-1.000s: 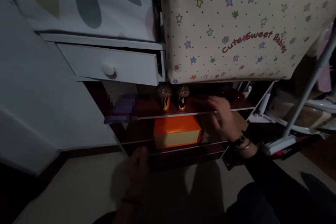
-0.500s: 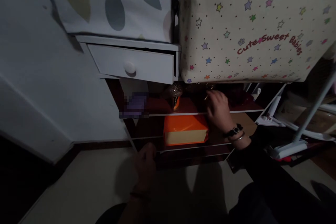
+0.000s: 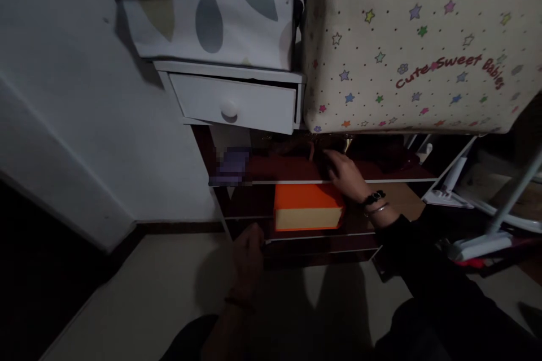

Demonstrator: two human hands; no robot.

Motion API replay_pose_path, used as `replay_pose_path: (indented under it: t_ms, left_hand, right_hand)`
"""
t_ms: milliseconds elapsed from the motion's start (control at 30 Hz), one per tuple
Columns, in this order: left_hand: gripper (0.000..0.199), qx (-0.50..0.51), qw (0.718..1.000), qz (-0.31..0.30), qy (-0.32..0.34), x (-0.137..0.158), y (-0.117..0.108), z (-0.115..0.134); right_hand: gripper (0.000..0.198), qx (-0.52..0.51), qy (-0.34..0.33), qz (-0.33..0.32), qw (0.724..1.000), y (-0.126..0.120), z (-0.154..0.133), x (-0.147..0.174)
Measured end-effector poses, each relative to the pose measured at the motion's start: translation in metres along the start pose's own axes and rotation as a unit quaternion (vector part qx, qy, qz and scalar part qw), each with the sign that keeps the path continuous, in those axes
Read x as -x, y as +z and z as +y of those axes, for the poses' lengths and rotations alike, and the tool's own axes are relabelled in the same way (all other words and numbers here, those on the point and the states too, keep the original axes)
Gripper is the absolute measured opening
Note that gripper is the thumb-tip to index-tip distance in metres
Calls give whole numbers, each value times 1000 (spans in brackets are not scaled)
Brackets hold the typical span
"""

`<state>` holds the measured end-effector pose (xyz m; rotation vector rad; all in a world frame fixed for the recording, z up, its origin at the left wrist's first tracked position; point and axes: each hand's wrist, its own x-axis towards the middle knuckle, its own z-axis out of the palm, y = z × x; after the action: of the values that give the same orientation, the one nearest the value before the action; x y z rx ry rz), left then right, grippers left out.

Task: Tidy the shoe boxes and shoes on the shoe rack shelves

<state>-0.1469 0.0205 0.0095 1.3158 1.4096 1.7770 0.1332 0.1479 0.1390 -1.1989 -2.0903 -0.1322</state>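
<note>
My right hand (image 3: 346, 176) reaches onto the dark red upper shelf (image 3: 288, 170), its fingers curled over a dark thing that the shadow keeps me from making out. Just left of the fingertips a slim light-brown piece (image 3: 311, 151) stands up from the shelf. A small gold-coloured thing (image 3: 348, 144) shows behind the knuckles. Lower down, my left hand (image 3: 249, 245) is closed in a fist by the front left edge of the lower shelves; whatever lies inside it is hidden. Between the two hands, an orange box (image 3: 309, 197) with a cream side rests on the shelf below.
Above the shelves are a white drawer (image 3: 232, 101) slightly ajar, a leaf-patterned bag (image 3: 212, 17) and a star-patterned case (image 3: 406, 67) overhanging the shelf. A blurred purple item (image 3: 232, 166) sits at the shelf's left. White rack legs (image 3: 486, 242) stand at the right.
The glittery thing with an orange part, seen standing left of my right hand, no longer shows there. My right hand's fingers now reach further left and lower. The view has shifted slightly.
</note>
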Motion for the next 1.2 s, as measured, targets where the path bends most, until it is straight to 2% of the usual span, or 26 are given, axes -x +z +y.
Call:
replay_pose_path:
  t_ms: [100,167,300,433,500,600,700,800,967,1200]
  left_hand:
    - [56,-1,1000,1,-3,0,2,0]
    - [56,-2,1000,-1,3,0,3,-1]
    - [56,2,1000,-7,8,1,3,-3]
    - [56,-4,1000,5,3,0,5,-7]
    - [55,-6,1000,11,5,-1,7,-9]
    - [55,-4,1000,20,11,-3,10,-9]
    - [55,1,999,38,7,-4,14,-5]
    - [56,10,999,53,-3,-6,16,-2]
    - [55,0,998,55,-20,-10,20,-3]
    - [49,9,995,80,-52,-18,19,-4]
  right_hand:
    - [54,-21,-38,34,998,-6,-5,31]
    - [49,-33,-41,85,995,-14,-13,58]
    - [45,-7,5,204,979,-31,-9,122]
    - [52,49,67,268,960,-37,18,180]
    - [64,83,84,255,960,-34,32,201]
    - [88,145,90,167,971,-27,47,219]
    - [99,207,59,86,973,-18,50,223]
    - [95,248,21,53,967,-9,50,222]
    - [71,296,-53,22,953,8,61,216]
    - [71,306,-99,53,945,23,80,205]
